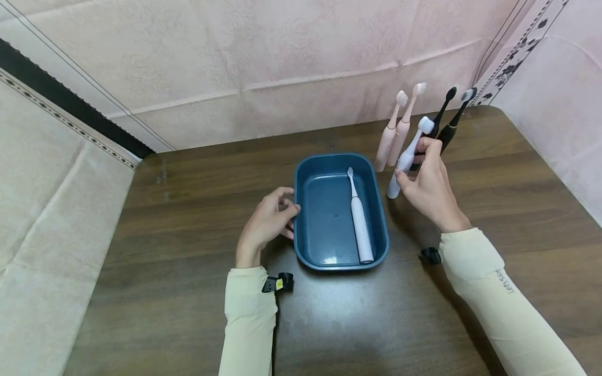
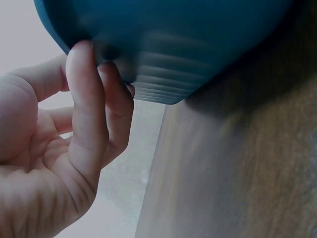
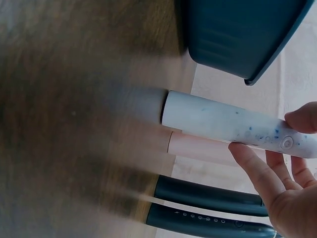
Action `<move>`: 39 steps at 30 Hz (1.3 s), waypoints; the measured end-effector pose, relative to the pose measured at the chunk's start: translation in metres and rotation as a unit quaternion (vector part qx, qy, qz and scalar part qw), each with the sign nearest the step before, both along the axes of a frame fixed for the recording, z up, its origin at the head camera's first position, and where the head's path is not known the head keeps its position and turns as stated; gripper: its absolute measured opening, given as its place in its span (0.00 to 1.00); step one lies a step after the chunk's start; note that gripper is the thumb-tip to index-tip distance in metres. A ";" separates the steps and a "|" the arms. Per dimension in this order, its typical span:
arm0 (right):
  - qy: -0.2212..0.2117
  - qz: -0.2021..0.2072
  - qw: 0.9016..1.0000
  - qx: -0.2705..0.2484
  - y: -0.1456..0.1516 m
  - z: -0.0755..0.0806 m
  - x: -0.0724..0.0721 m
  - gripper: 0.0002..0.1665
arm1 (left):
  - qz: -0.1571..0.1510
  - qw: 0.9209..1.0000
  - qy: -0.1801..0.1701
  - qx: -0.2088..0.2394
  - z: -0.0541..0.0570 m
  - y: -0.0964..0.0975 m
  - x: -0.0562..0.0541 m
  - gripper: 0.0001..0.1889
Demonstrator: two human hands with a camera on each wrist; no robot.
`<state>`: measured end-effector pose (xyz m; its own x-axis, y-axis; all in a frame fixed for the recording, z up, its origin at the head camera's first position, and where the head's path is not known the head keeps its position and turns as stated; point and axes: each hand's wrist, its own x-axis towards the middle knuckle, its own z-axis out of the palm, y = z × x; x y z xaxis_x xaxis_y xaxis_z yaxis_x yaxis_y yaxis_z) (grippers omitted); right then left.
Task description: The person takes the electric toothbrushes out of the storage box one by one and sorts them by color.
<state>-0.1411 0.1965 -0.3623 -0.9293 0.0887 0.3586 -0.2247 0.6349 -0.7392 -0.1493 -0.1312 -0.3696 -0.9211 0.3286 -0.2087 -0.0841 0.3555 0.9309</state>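
A blue plastic bin [image 1: 320, 209] sits on the table with one white electric toothbrush [image 1: 360, 224] lying lengthwise on its right side. My left hand [image 1: 269, 219] grips the bin's left rim, its bent fingers against the outer wall in the left wrist view. To the right of the bin, my right hand [image 1: 430, 190] pinches the handle of another white electric toothbrush [image 1: 405, 159] between thumb and fingers. That brush is nearly upright, head up, with blue specks on its handle [image 3: 223, 121]. Whether its base touches the table I cannot tell.
Two pink electric toothbrushes [image 1: 386, 141] stand behind the held one. Two black electric toothbrushes [image 1: 449, 130] stand beyond my right hand, near the table's back edge. Pale patterned cloth [image 1: 263, 68] hangs behind the wooden table [image 1: 188, 235].
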 end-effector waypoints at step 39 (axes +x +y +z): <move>-0.037 0.013 0.999 -0.013 0.002 0.007 0.017 0.40 | -0.002 1.000 0.003 -0.005 0.001 0.001 0.001 0.22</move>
